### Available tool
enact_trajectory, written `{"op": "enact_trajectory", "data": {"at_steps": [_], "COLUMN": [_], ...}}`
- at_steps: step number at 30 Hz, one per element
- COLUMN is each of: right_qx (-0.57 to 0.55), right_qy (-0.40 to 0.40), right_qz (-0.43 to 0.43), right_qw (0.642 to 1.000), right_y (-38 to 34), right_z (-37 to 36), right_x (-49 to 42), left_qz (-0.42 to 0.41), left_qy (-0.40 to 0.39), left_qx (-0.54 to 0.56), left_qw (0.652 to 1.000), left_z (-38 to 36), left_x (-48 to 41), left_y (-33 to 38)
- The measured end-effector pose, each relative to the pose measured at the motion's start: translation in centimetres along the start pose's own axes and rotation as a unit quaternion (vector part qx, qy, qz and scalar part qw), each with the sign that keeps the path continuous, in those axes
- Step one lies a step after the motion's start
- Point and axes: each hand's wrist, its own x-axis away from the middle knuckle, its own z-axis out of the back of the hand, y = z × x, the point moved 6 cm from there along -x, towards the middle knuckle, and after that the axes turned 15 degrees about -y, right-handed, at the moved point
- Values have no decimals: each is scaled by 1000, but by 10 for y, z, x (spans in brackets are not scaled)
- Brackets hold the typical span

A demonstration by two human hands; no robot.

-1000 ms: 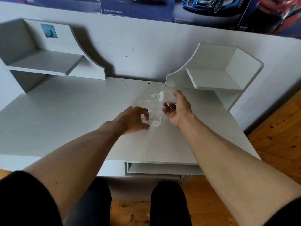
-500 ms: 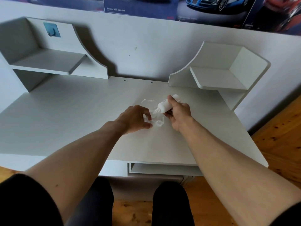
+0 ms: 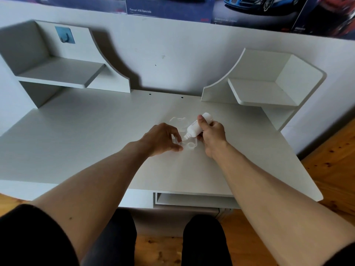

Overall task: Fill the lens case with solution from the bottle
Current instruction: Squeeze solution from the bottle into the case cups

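A small white solution bottle (image 3: pixel 196 127) is gripped in my right hand (image 3: pixel 212 134) and tilted, nozzle pointing down and to the left. Its tip hovers just over the clear lens case (image 3: pixel 189 145), which lies on the white desk (image 3: pixel 96 135). My left hand (image 3: pixel 163 138) pinches the case's left end between thumb and fingers, covering the left well. The right well shows as a small open ring. Whether liquid is coming out, I cannot tell.
Clear plastic lids or packaging (image 3: pixel 178 121) lie on the desk just behind the hands. Raised corner shelves stand at the back left (image 3: pixel 63 72) and back right (image 3: pixel 263 89). A pull-out tray (image 3: pixel 194 201) sits under the desk's front edge above my knees.
My right hand has tipped the bottle from lying level behind the case to nozzle-down over it. My left hand has stayed on the case.
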Motion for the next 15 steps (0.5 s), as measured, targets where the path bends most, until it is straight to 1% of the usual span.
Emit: {"op": "enact_trajectory", "data": {"at_steps": [7,15], "right_qx": [23,45], "right_qy": [4,-13], "right_qz": [13,37], "right_qw": [1000,998], "right_y": [-5,-8], "right_z": [-1,-5], "right_x": [4,5], "left_qz": [1,0], "left_qy": [-4,-1], "left_qx": [-1,6], "left_qw": [1000,1000], "left_z": [0,0], "left_x": [1,1], "left_y": [1,1]}}
